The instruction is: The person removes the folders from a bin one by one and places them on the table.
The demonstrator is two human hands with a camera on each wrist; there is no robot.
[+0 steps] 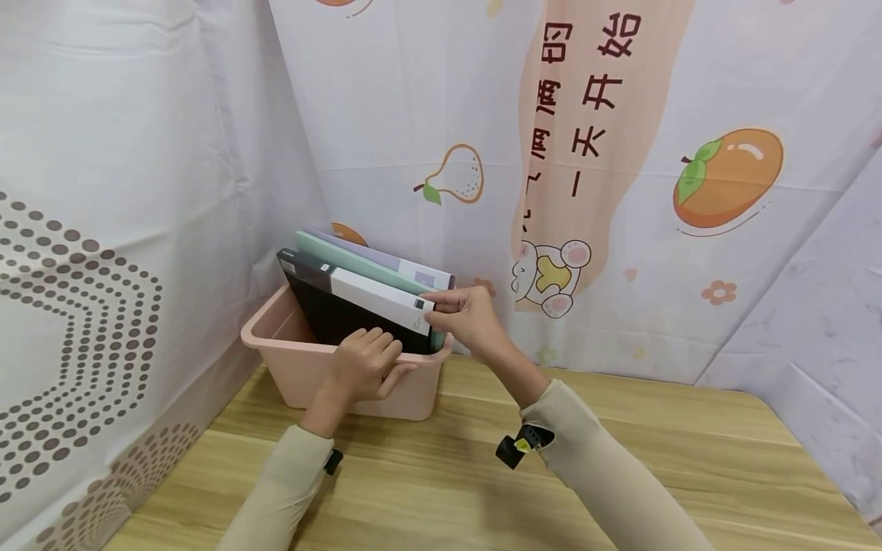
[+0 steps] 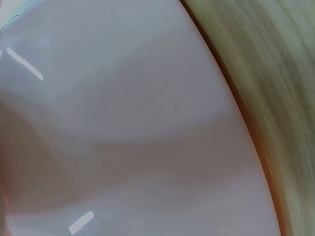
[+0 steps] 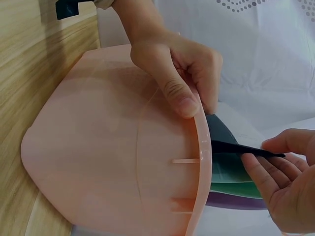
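Note:
A pink plastic bin (image 1: 344,383) stands on the table with several folders leaning in it. Frontmost is a black folder (image 1: 310,295) with a white label on its spine; behind it come a green folder (image 1: 358,260) and a purple folder (image 1: 430,274). My left hand (image 1: 364,363) grips the bin's near rim, thumb outside and fingers curled over the edge. With thumb and fingers, my right hand (image 1: 468,317) pinches the black folder's right end, as the right wrist view shows from the side. The left wrist view holds mostly the bin's wall (image 2: 147,98).
The bin rests on a wood-grain table (image 1: 448,474), toward its back left. Behind it hangs a white curtain (image 1: 386,115) printed with fruit and characters. On the left hangs another cloth (image 1: 138,153) with brown dots.

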